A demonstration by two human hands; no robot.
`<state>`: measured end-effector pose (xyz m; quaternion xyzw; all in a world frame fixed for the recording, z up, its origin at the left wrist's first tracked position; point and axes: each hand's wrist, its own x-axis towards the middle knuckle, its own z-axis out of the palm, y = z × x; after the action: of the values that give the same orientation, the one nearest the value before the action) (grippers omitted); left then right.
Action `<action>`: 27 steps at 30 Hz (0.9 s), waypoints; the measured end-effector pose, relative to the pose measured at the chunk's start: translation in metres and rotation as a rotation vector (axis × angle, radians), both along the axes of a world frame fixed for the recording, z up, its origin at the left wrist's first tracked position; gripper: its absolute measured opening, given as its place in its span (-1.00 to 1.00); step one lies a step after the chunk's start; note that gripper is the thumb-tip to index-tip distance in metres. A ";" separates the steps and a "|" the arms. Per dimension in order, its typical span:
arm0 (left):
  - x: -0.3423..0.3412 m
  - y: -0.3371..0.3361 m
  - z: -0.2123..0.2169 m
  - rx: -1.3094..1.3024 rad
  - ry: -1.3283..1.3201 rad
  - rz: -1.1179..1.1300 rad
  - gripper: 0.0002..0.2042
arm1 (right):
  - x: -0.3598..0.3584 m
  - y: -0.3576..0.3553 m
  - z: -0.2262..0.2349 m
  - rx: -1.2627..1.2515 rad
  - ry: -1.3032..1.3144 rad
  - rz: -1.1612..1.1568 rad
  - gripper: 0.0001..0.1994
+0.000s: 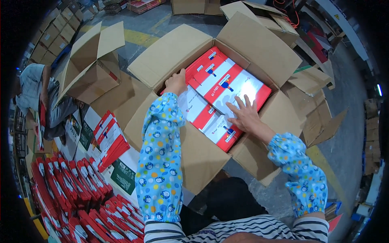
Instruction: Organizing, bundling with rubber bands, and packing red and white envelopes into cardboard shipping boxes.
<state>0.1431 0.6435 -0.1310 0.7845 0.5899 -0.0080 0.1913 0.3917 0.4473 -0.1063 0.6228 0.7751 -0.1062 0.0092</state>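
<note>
An opened cardboard carton (182, 46) stands in front of me with its flaps folded out. Inside lie flat red-and-white printed packs (227, 85), overlapping in stacks. At the carton's left inner edge is my left hand (176, 83), its fingers curled down beside a pack; what they hold, if anything, is hidden. My right hand (247, 115) rests on the top pack near its lower right corner, fingers spread and palm down. Lower packs (216, 125) show between my two hands.
Many folded red-and-white packs (73, 182) stand in rows at lower left, beside a loose bundle (110, 139). Another open carton (91, 75) is at left, near a person (34, 93) holding something red. More cartons (265, 24) stand behind and at right (316, 109).
</note>
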 end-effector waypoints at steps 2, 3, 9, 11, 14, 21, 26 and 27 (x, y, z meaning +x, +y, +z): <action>-0.003 -0.001 -0.008 0.055 0.023 0.040 -0.56 | -0.004 0.017 -0.006 -0.273 -0.158 -0.121 -0.34; -0.006 0.000 -0.011 0.108 0.089 0.023 -0.61 | 0.002 0.018 -0.024 -0.241 -0.212 -0.093 -0.30; -0.036 -0.042 0.055 0.575 -0.108 -0.084 -0.58 | 0.007 0.017 -0.050 -0.216 -0.263 -0.064 -0.27; -0.063 -0.061 0.081 0.569 -0.151 -0.064 -0.56 | 0.001 0.020 -0.047 -0.245 -0.262 -0.059 -0.25; -0.104 -0.111 0.113 0.564 -0.261 -0.039 -0.54 | -0.001 0.027 -0.045 -0.340 -0.329 -0.058 -0.21; -0.202 -0.301 0.163 0.553 -0.210 0.292 -0.61 | -0.060 0.034 -0.045 0.181 -0.088 0.468 -0.65; -0.238 -0.453 0.173 0.485 -0.137 0.628 -0.65 | -0.054 0.029 -0.057 -0.129 -0.043 0.385 -0.41; -0.247 -0.481 0.175 0.537 -0.104 0.666 -0.66 | -0.049 0.034 -0.070 -0.120 -0.106 0.385 -0.36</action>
<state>-0.1038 0.1629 0.0441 0.5723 0.7817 0.2476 0.0021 0.3428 0.4813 -0.1761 0.4661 0.8706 -0.1156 0.1073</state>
